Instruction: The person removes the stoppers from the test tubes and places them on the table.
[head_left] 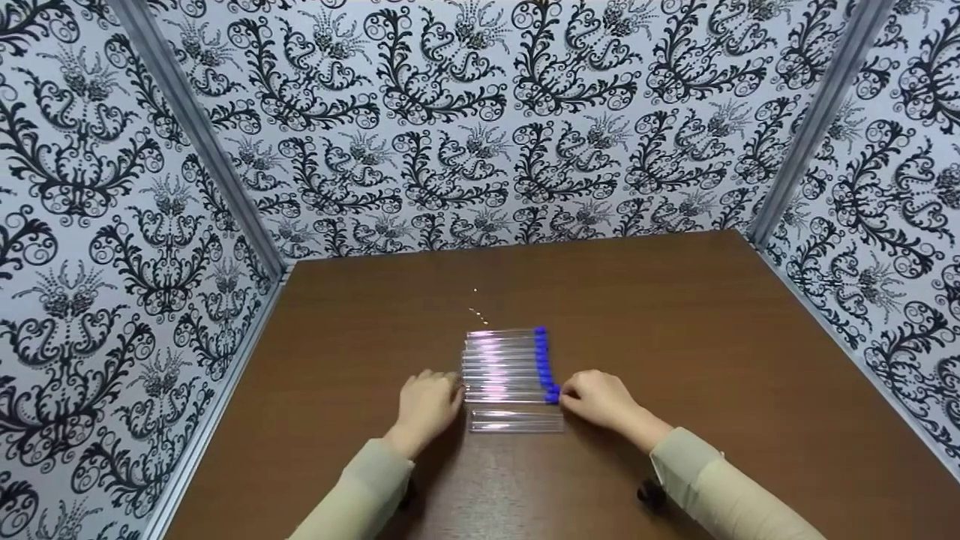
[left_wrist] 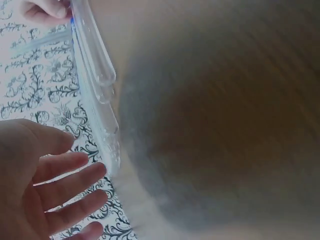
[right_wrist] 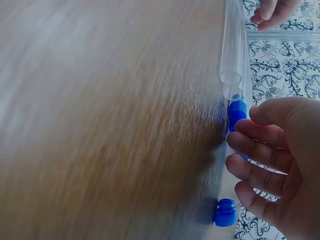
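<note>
A row of clear test tubes [head_left: 499,367] with blue caps [head_left: 542,360] lies side by side on the brown table. Nearer the person are two uncapped tubes [head_left: 516,426], their round mouths visible in the right wrist view. My left hand [head_left: 431,405] is beside the rounded tube ends, fingers loosely bent and apart in the left wrist view. At the capped side, my right hand [head_left: 600,397] has its thumb and forefinger next to a blue cap [right_wrist: 237,110]; whether they touch it is unclear. Another blue cap [right_wrist: 225,212] sits on the table below the right fingers.
The brown table [head_left: 360,315] is bounded by white walls [head_left: 480,150] with a black scroll pattern and grey corner posts [head_left: 817,112]. Small bright specks [head_left: 480,315] show on the table beyond the tubes.
</note>
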